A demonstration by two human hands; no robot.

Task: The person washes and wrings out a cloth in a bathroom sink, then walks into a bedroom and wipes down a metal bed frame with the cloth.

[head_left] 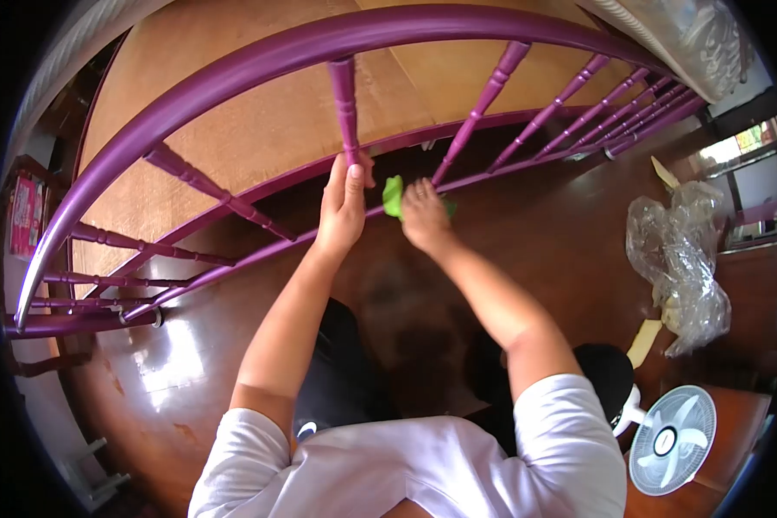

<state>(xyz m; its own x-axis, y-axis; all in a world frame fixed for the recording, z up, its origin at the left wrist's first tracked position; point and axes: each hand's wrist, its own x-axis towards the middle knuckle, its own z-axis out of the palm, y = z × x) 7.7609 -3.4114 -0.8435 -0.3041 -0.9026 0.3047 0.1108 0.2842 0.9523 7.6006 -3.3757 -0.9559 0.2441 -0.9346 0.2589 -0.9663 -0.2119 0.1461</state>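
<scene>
A purple metal bed frame rail [345, 28] curves across the top of the view, with turned spindles below it. My left hand [345, 203] is wrapped round the lower part of the middle spindle [344, 95]. Just to its right, my right hand [425, 211] holds a bright green cloth [393, 197] against the lower purple bar [475, 179]. The fingers of my right hand are bent over the cloth, and part of it shows on either side of them.
A wooden bed board [259, 112] lies behind the rail. Crumpled clear plastic [678, 259] is on the brown floor [259, 345] at the right, near yellowish strips. A white fan [672, 440] stands at the lower right. A pink box [26, 216] is at the far left.
</scene>
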